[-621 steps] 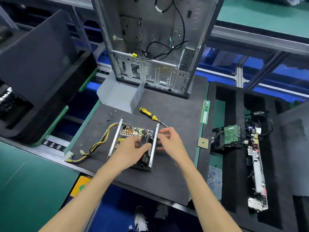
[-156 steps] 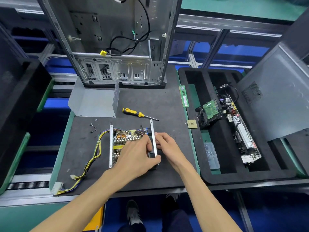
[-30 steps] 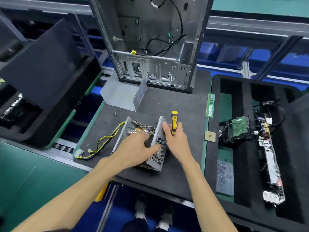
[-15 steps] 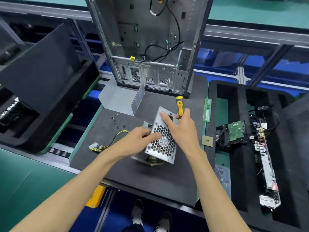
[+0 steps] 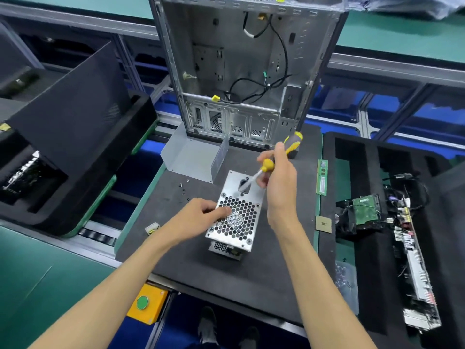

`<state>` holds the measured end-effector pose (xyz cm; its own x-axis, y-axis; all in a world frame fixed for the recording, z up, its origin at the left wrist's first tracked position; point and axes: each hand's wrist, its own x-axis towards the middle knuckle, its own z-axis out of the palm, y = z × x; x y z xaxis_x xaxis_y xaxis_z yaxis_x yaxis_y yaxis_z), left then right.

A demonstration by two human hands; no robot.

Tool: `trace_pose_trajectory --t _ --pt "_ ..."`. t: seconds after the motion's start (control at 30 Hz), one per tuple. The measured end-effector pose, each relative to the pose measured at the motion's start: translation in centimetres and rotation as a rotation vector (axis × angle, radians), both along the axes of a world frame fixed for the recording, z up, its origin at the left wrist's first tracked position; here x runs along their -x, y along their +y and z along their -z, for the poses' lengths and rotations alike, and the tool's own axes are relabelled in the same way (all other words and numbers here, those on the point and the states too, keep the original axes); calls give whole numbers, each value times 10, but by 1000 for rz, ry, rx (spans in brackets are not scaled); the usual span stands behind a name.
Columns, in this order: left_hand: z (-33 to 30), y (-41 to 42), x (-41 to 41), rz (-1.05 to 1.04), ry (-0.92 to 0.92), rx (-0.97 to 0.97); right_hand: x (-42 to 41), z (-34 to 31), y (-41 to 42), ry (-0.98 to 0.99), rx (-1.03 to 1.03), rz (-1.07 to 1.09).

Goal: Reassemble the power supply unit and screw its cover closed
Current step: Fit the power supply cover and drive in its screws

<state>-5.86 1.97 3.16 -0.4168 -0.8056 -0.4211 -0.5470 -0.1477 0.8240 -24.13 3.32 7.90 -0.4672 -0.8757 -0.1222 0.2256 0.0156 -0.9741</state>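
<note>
The power supply unit (image 5: 237, 222) stands on end on the black foam mat (image 5: 226, 273), its perforated metal face turned up toward me. My left hand (image 5: 201, 212) grips its left edge, thumb lying on the honeycomb grille. My right hand (image 5: 278, 180) holds the yellow-and-grey screwdriver (image 5: 289, 147), whose shaft slants down-left with the tip near the socket cut-out in the face. The grey sheet-metal cover (image 5: 191, 157) lies apart, behind the unit. Several small loose screws (image 5: 185, 188) sit on the mat at the left. A white cable connector (image 5: 152, 227) pokes out beside my left wrist.
An open computer case (image 5: 241, 71) stands upright at the back of the mat. A RAM stick (image 5: 322, 177) and a CPU chip (image 5: 323, 224) lie along the mat's right edge. The black foam tray (image 5: 372, 273) at right holds a hard drive and circuit boards. A black foam bin (image 5: 75, 147) sits left.
The unit was tipped up from lying open onto its end. My right hand picked up the screwdriver and now holds it raised, angled with its tip at the unit's face.
</note>
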Motion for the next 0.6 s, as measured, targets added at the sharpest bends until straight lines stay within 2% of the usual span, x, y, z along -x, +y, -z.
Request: trace_pose_trajectory --t 0.1,0.27,0.47,0.53,0.6 --pt "-1 0 -1 4 36 -31 -15 6 -1 -22 -45 -63" --pt "3 -2 -8 92 106 -83 -19 14 2 57 -23 10" --pt "10 -28 -15 11 372 -308 -25 17 1 75 -19 45" --pt "10 -37 -24 -52 355 -187 -26 17 1 64 -7 57" --pt "8 -44 -35 -38 258 104 -26 18 2 38 8 75"
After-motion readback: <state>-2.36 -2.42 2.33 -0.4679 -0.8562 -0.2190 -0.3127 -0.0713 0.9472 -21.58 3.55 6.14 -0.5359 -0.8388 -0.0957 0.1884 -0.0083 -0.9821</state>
